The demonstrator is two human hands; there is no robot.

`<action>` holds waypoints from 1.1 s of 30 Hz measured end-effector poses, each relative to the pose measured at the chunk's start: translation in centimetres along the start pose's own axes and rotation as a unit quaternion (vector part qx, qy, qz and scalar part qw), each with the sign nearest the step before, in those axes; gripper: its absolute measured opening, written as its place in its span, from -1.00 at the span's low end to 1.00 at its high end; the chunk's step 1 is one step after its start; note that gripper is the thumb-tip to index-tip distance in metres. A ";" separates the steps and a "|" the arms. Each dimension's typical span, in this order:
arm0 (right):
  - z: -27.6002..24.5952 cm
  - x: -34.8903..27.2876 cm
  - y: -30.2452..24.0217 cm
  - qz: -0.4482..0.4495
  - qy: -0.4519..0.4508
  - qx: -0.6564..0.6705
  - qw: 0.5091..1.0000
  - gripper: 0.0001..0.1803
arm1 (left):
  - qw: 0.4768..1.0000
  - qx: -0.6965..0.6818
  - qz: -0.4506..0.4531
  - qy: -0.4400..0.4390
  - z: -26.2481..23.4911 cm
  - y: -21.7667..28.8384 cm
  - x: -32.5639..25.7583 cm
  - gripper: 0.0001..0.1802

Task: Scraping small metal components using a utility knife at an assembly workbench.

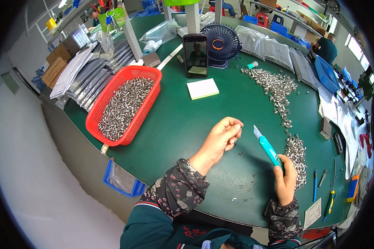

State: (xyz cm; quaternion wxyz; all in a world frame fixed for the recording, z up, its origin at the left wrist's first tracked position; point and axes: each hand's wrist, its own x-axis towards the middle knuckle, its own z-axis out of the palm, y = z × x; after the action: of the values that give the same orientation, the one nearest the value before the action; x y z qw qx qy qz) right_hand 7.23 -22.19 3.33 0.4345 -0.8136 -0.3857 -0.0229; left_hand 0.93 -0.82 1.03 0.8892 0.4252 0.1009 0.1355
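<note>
Head view: left hand (221, 139) pinches a tiny part (241, 126); right hand (286, 179) grasps the knife (269, 151), blade (257, 132) best angled away from the left.

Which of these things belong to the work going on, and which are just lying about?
Seemingly part of the work:
- teal knife, in the right hand
- tiny piece pinched in the left hand
- metal parts heaped beside the right hand
- red basket holding similar parts

Seemingly just lying about:
- phone
- dark fan
- white notepad
- blue pen
</note>
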 end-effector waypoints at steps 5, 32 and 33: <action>0.6 0.0 -0.8 0.013 -0.049 0.018 0.999 -0.72 | 0.998 -0.061 -0.005 -0.019 -0.7 0.3 0.1 -0.89; 0.4 0.2 -0.2 -0.084 0.024 -0.147 0.985 -0.67 | 0.995 0.096 -0.015 -0.006 -1.1 -0.5 0.3 -0.85; 0.3 0.2 -0.2 -0.086 0.025 -0.158 0.983 -0.67 | 0.995 0.101 -0.021 0.000 -1.1 -0.5 0.3 -0.84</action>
State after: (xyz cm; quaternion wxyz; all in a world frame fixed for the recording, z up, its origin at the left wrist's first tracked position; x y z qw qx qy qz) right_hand 7.11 -21.77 3.35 0.3063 -0.8348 -0.4349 -0.1416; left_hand 0.98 -0.27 -0.06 0.8443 0.5109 0.1229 0.1054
